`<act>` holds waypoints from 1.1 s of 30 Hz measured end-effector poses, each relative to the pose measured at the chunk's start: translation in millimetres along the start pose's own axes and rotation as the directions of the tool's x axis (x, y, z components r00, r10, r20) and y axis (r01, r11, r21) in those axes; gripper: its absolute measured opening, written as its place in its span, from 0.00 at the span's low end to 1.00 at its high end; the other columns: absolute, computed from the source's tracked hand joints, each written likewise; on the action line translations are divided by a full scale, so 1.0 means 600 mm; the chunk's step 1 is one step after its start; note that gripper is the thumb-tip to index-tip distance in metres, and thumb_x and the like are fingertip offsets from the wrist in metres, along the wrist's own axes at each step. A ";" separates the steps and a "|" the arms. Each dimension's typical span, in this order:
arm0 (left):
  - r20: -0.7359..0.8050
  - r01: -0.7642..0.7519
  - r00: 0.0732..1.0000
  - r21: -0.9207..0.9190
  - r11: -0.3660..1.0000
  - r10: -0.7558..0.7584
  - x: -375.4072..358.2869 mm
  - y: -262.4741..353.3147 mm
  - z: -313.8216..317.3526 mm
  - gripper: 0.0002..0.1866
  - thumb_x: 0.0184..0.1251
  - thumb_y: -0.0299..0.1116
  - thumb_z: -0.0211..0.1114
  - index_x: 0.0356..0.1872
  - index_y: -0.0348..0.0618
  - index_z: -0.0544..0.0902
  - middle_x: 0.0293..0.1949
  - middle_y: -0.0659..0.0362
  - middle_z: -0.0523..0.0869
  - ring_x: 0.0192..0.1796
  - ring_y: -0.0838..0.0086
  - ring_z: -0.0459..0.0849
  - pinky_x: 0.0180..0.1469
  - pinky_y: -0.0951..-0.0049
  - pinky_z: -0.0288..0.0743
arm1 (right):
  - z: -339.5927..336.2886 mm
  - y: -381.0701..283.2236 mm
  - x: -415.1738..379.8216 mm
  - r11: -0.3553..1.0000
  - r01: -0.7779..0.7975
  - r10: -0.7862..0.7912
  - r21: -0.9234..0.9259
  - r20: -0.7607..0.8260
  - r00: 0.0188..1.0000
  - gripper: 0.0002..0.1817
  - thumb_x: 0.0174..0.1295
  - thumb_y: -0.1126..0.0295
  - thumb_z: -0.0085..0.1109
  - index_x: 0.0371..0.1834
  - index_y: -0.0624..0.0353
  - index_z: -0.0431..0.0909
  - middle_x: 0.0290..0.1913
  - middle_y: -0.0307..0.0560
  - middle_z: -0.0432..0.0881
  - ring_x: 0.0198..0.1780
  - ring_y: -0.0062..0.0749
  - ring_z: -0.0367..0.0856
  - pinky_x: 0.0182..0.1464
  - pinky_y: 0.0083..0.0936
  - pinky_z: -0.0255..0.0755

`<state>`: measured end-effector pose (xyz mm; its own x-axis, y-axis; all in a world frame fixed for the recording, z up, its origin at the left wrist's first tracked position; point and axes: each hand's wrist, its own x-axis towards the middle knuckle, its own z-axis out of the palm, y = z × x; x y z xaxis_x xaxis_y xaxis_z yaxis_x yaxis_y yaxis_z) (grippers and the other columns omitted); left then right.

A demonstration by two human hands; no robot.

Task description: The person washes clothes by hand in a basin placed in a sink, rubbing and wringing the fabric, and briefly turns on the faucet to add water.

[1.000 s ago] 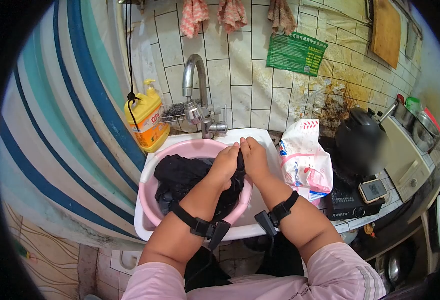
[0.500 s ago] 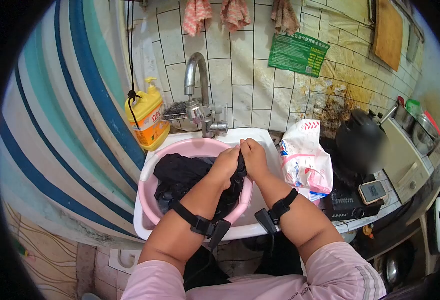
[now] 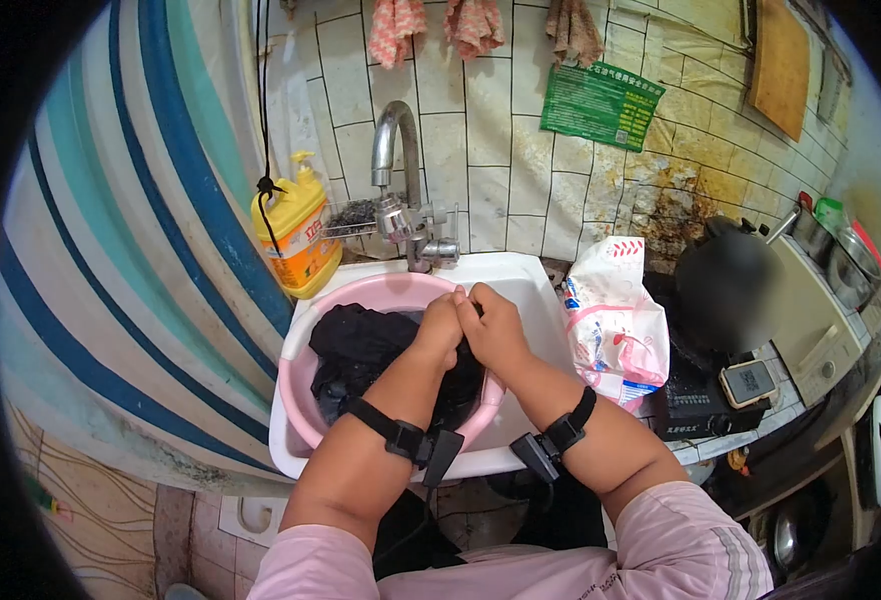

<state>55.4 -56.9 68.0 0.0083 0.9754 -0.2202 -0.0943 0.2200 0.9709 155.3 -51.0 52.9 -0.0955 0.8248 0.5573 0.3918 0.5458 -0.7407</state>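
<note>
A pink basin (image 3: 301,408) stands in the white sink, with wet black cloth (image 3: 352,345) bunched in dark water inside it. My left hand (image 3: 441,327) and my right hand (image 3: 494,328) meet above the basin's right side, knuckles close together. Fingers of both are curled closed on part of the black cloth, which hangs below them into the basin. The piece inside my fists is mostly hidden. Each forearm wears a black strap with a small device.
Behind the basin rises a metal faucet (image 3: 396,165). A yellow detergent bottle (image 3: 295,235) stands at the sink's back left. To the right are the white sink's rim (image 3: 526,268), a white-and-pink plastic bag (image 3: 615,330), a stove (image 3: 695,412) with a dark pan, and a phone (image 3: 748,382).
Both hands have shifted slightly left and turned inward. The black cloth that showed between them is now mostly covered by my fingers.
</note>
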 end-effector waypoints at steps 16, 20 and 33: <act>0.035 -0.063 0.997 -0.254 0.965 0.074 0.047 -0.037 -0.014 0.20 0.74 0.44 0.47 0.50 0.36 0.77 0.47 0.51 0.79 0.51 0.67 0.76 0.54 0.65 0.67 | -0.004 -0.018 -0.007 0.973 0.229 -0.227 0.016 -0.081 0.970 0.16 0.65 0.66 0.53 0.25 0.67 0.70 0.22 0.62 0.69 0.22 0.46 0.66 0.28 0.36 0.64; 0.009 0.080 0.997 -0.101 0.992 -0.080 -0.020 0.019 0.012 0.25 0.72 0.51 0.48 0.58 0.43 0.74 0.57 0.50 0.76 0.60 0.62 0.71 0.59 0.49 0.62 | -0.008 0.010 0.017 0.995 0.103 -0.103 -0.011 -0.076 0.992 0.15 0.66 0.65 0.51 0.25 0.66 0.71 0.26 0.65 0.75 0.30 0.63 0.73 0.33 0.43 0.68; 0.142 0.001 0.989 -0.226 0.974 0.031 0.032 -0.028 -0.014 0.28 0.72 0.52 0.48 0.64 0.44 0.69 0.67 0.49 0.66 0.67 0.59 0.64 0.65 0.54 0.55 | -0.002 -0.007 -0.003 0.982 0.189 -0.188 0.009 -0.056 0.980 0.15 0.67 0.64 0.50 0.27 0.66 0.70 0.25 0.67 0.74 0.30 0.64 0.72 0.33 0.43 0.67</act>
<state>49.0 -41.7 46.7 0.1467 0.9738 -0.1740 -0.3166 0.2129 0.9244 154.9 -55.0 55.4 -0.1161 0.6976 0.7070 0.3585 0.6933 -0.6252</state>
